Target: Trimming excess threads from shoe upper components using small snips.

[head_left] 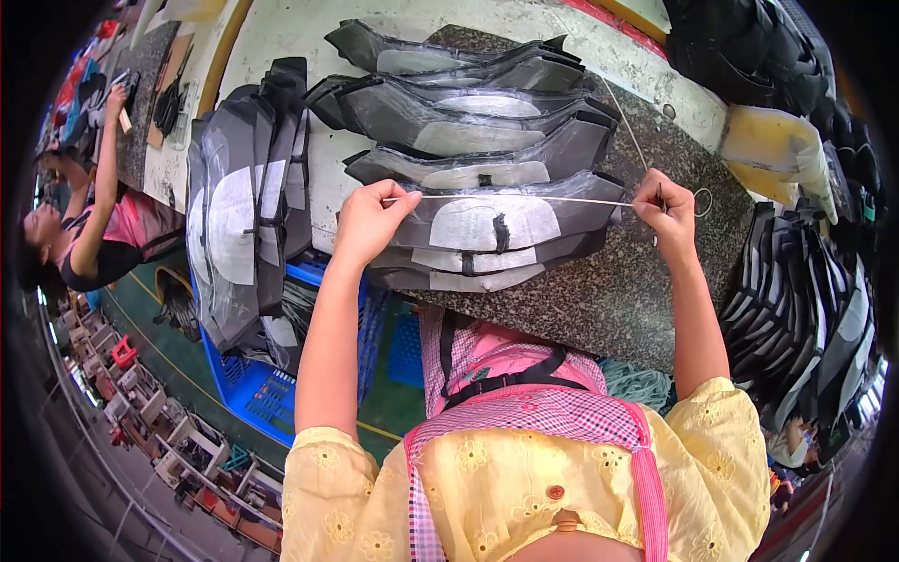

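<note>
Between my two hands a thin white cord (524,198) is pulled taut, crossing the nearest stack of dark grey curved pieces (581,211) with white patches. My left hand (370,220) pinches one end between thumb and forefinger at the stack's left side. My right hand (667,214), closed at the right end of the stack, grips the cord as well; a small dark object shows between its fingers, too hidden to name. A loop (702,201) stands out beside that hand. From there the cord runs up toward the far side of the table. A black tie (500,232) lies on the white patch below the cord.
More stacks of curved pieces (468,131) lie behind, and upright bundles (248,206) stand at the left above a blue crate (253,398). A speckled stone slab (571,300) lies under my right arm. Dark pieces hang (796,309) at the right. Another person (103,206) works far left.
</note>
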`<state>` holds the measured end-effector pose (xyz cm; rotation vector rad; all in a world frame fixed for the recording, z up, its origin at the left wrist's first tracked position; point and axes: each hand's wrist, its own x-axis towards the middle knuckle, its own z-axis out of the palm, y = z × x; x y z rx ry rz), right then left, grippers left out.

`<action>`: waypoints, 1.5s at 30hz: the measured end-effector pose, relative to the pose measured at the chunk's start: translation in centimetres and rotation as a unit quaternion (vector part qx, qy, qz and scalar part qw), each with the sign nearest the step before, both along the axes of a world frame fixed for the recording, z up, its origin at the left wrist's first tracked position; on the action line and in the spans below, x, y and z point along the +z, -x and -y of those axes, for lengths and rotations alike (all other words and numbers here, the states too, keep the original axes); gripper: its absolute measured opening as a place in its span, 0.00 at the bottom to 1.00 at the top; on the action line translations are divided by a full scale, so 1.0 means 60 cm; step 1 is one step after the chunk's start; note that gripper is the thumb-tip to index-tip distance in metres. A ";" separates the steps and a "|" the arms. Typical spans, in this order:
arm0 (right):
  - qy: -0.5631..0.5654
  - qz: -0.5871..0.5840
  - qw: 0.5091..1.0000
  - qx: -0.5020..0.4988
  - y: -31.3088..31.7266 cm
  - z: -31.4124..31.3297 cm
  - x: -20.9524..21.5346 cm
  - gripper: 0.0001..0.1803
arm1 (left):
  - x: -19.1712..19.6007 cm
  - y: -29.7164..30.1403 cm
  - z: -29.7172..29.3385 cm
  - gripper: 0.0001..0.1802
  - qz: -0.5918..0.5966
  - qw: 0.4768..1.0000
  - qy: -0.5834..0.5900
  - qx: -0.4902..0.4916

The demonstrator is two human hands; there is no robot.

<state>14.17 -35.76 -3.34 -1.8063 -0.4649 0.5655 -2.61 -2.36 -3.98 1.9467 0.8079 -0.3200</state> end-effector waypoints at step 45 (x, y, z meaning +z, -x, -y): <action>0.023 0.217 0.946 -0.242 0.004 -0.014 0.004 0.11 | -0.003 -0.129 0.237 0.20 0.151 0.825 -0.361 -0.408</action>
